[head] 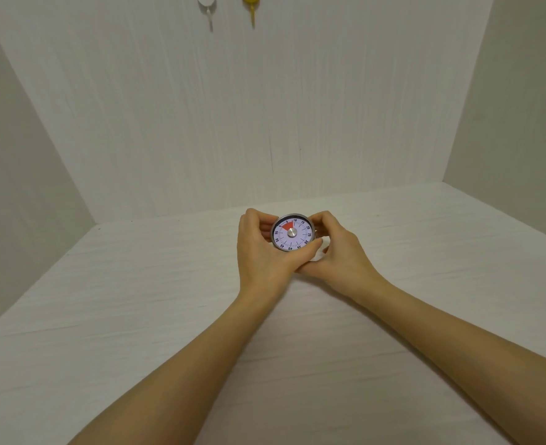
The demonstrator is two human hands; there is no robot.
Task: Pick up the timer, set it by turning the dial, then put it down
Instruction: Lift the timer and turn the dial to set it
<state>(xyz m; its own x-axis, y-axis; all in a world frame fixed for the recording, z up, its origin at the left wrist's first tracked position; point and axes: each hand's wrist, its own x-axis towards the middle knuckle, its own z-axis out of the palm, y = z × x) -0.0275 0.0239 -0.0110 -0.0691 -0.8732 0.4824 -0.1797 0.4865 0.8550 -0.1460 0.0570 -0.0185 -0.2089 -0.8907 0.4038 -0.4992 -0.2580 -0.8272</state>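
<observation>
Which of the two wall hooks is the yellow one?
The right hook, above the timer, is yellow; the left hook is white.

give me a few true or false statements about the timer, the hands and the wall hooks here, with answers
1. Both hands hold the timer. True: the left hand and the right hand grip its rim from opposite sides.
2. The timer's face is turned down toward the table. False: the face points up at the camera, numbers readable.
3. A red wedge shows on the dial. True: it sits near the top of the face.
4. The two hooks on the wall are both yellow. False: one is a white hook, the other a yellow hook.
5. The person wears long sleeves. False: both forearms are bare.
</observation>
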